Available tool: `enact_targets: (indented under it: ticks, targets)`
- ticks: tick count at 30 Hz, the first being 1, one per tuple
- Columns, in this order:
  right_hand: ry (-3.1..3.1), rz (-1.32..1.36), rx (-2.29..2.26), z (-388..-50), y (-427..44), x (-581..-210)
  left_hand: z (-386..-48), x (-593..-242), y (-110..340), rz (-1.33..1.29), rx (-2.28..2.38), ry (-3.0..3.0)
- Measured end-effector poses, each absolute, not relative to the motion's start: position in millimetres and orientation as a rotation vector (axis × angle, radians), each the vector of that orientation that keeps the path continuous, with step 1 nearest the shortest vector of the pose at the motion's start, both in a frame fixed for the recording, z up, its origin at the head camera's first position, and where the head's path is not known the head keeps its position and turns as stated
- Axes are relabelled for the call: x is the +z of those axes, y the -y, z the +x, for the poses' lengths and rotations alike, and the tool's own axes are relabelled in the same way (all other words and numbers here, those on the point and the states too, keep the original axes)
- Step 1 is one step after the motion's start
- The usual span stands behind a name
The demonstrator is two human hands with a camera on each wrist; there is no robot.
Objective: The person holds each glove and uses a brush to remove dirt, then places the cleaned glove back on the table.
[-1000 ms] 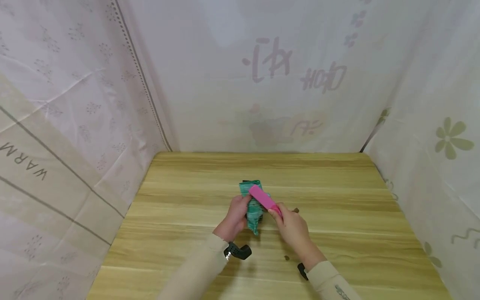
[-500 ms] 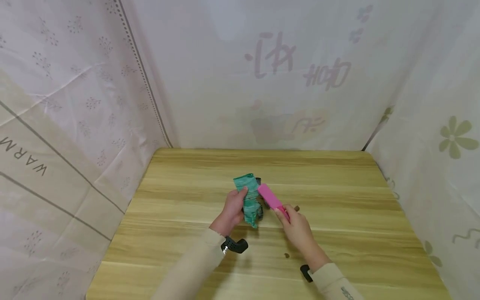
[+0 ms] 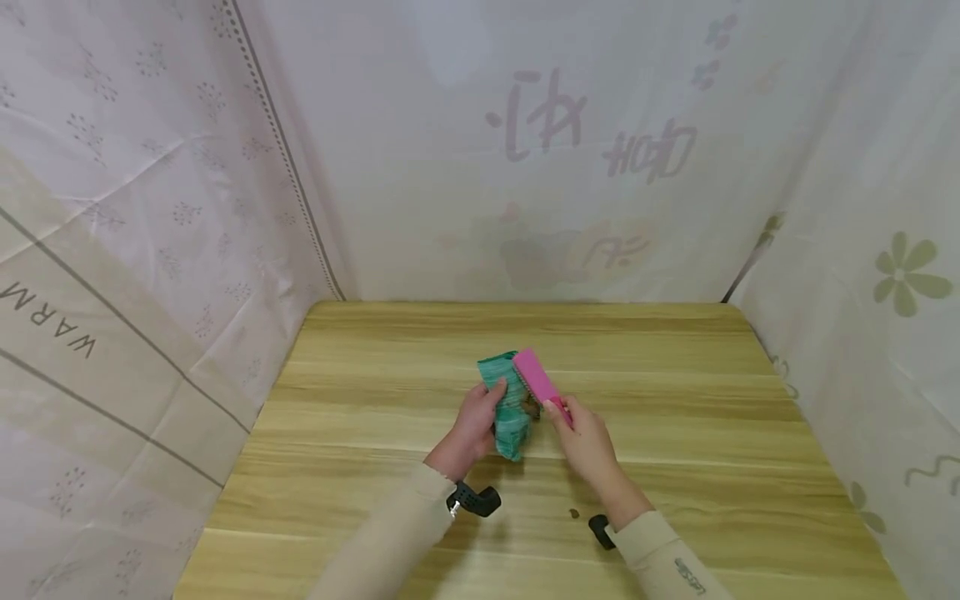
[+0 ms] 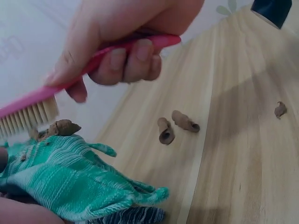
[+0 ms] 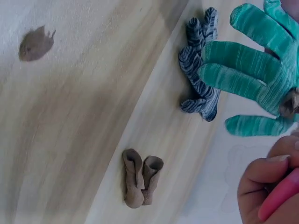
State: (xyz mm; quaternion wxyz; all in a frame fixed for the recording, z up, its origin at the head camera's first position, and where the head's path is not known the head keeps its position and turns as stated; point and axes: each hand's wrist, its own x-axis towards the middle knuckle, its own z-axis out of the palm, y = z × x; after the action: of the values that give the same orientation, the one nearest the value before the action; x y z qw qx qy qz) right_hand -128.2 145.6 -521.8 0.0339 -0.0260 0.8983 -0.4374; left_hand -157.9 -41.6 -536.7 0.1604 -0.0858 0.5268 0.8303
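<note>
1. A person's left hand [image 3: 472,423] pinches a green glove [image 3: 513,423] between thumb and fingers over the middle of a wood-grain table [image 3: 337,467].
2. The right hand [image 3: 588,443], its fingers curled around the handle [image 4: 167,42], grips a pink brush [image 3: 536,375]; the bristles [image 4: 28,117] face the glove's right side, though whether they touch it cannot be told.
3. A brown lump [image 4: 63,128] sits on the green glove, just beside the bristles.
4. A dark striped glove [image 5: 198,74] shows beneath the green one.
5. Two rolled brown pieces [image 5: 133,179] lie side by side to the right, and a smaller brown fragment [image 5: 35,45] rests nearer the person, between the cream sleeves [image 3: 390,529].
</note>
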Motion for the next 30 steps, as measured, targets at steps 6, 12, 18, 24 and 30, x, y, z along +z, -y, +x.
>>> enact_targets:
  ticks: [6, 12, 18, 24, 30]
  targets:
    - [-2.763, -0.107, -1.274, -124, -140, -525, -159, -538, 39, -0.294, 2.372, -1.536]
    - [-2.718, -0.104, -1.232, -120, -142, -522, -163, -537, 42, -0.348, 2.397, -1.570]
    - [-2.713, -0.103, -1.212, -117, -149, -522, -168, -532, 46, -0.374, 2.451, -1.506]
    - [-2.711, -0.109, -1.204, -113, -156, -525, -173, -528, 48, -0.375, 2.517, -1.445]
    - [-2.695, -0.076, -1.248, -108, -155, -533, -169, -540, 53, -0.353, 2.515, -1.459]
